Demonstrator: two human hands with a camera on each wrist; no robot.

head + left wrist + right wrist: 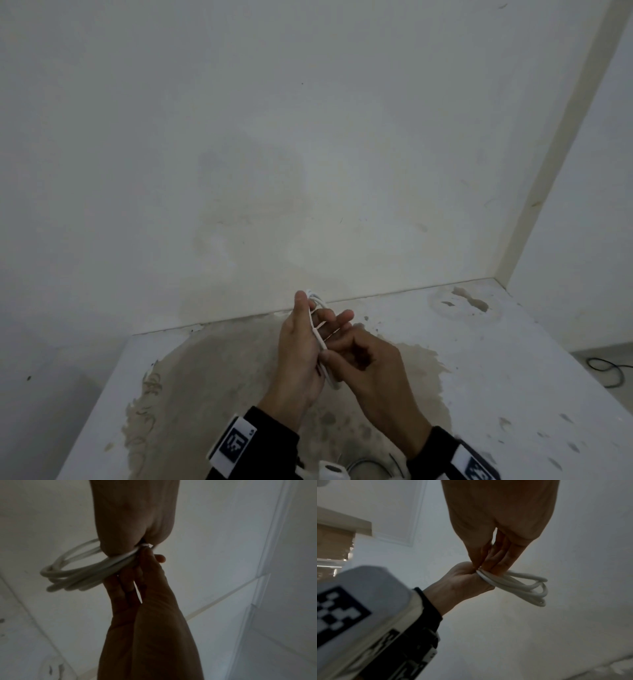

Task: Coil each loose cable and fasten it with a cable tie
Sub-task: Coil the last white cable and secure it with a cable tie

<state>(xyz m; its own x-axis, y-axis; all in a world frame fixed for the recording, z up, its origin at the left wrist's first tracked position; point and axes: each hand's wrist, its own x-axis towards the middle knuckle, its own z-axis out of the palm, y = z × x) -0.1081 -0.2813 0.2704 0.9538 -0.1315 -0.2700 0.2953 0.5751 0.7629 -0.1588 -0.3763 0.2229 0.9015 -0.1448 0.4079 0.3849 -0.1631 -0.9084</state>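
The left hand [301,346] grips a coil of thin white round cable [518,586]: its thumb and curled fingers press the stacked loops together at one spot, so the turns cannot spring apart. The right hand [373,370] meets that same spot from the other side, fingertips [496,562] bunched and pinching at the bundled strands, probably to hold or feed a fastener there. A small bright white bit [145,545] shows at the pinch in the left wrist view; it may be a cable tie, but the dim picture does not settle that.

Outward from the grip, the free part of the coil hangs in open loops, clear of both palms, held up in the air above the stained white tabletop [513,359], which leaves room to pass something round the bundle. Judging by this, coiling looks done and fastening is the step in hand. A thin black cable [606,368] lies on the floor at the right, well apart.
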